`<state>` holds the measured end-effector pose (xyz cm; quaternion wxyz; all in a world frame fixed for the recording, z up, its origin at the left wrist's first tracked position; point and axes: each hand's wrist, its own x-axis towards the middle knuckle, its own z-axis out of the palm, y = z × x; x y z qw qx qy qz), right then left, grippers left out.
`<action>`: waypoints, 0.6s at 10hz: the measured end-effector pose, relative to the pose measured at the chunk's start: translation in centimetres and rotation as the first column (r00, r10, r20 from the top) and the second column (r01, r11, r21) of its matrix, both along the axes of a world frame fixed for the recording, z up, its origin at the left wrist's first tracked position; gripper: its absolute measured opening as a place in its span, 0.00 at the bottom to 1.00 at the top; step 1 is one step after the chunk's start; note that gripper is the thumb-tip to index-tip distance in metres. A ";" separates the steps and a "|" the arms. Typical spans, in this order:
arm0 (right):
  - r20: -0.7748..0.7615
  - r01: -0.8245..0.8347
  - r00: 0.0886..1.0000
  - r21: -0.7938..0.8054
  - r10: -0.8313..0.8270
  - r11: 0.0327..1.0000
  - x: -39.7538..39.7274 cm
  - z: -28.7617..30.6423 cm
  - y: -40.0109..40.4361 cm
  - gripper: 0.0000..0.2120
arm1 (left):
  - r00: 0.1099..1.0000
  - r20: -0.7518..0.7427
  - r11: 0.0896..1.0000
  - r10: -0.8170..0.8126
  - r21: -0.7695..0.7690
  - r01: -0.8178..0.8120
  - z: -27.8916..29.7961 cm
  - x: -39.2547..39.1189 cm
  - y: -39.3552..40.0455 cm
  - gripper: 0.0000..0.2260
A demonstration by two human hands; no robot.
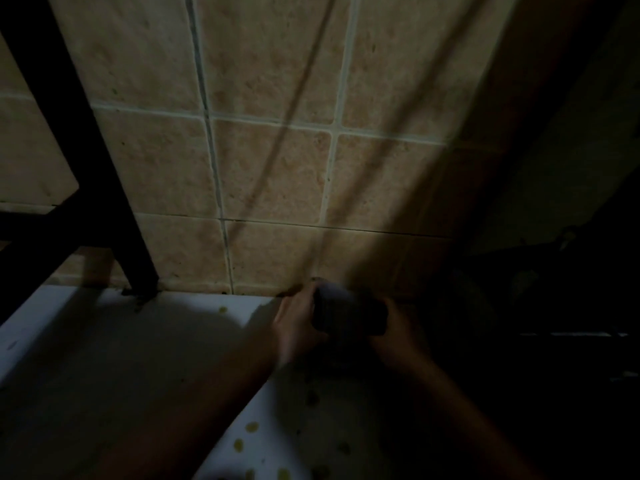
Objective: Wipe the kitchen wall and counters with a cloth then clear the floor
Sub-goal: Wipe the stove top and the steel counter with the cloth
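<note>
Both hands, left hand (298, 327) and right hand (398, 327), grip one dark object (348, 315), perhaps the cloth, at the counter (104, 327)'s back edge where it meets the tiled wall (277, 168), its long axis along that edge.

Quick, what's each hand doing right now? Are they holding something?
Left hand: curled round the left end of a dark object, holding it.
Right hand: grips the object's right end, though it is very dim there.
</note>
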<state>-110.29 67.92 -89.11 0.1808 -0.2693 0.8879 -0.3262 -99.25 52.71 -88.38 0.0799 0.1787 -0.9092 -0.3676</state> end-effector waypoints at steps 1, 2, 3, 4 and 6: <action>0.031 0.026 0.999 0.044 -0.028 0.999 0.4 -1.5 1.8 0.29 | 0.997 0.075 1.000 0.018 0.024 -0.020 -1.0 0.8 1.2 0.33; 0.031 0.002 0.999 0.135 -0.006 0.991 1.2 -2.4 3.3 0.29 | 0.992 0.117 0.993 -0.047 0.113 0.034 -1.9 0.9 2.3 0.28; -0.063 -0.037 0.996 0.326 0.061 0.944 2.5 -3.2 4.9 0.32 | 0.963 0.264 0.999 -0.048 0.018 0.044 -3.1 1.1 3.8 0.27; -0.104 -0.099 0.982 0.419 0.156 0.903 3.2 -3.9 5.7 0.33 | 0.902 0.429 0.986 -0.039 -0.129 0.104 -4.0 1.8 4.4 0.35; -0.131 -0.225 0.912 0.631 0.389 0.742 3.5 -4.8 5.9 0.32 | 0.827 0.560 0.818 -0.047 -0.454 0.353 -4.9 3.2 5.0 0.31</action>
